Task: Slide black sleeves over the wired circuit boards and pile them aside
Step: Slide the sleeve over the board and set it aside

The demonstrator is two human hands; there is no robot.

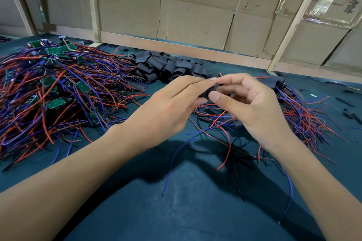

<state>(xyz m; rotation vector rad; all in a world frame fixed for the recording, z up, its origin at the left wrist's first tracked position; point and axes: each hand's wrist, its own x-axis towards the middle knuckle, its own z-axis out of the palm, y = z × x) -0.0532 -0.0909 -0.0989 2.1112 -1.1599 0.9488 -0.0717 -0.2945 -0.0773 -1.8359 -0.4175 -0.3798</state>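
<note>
Head view: cardboard wall behind, dark table (176,201). Black sleeve (208,92) pinched between left hand (166,111) and right hand (252,107), hands together at centre. Sleeve axis roughly left-right; wires (225,139) hung below. Finished pile (305,115) right, nearer right hand. Unsleeved boards (54,84) left.

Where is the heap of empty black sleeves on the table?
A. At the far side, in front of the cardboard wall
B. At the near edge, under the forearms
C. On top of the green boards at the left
A: the empty black sleeves lie heaped at the far side, just before the cardboard wall, beyond both hands.
</note>
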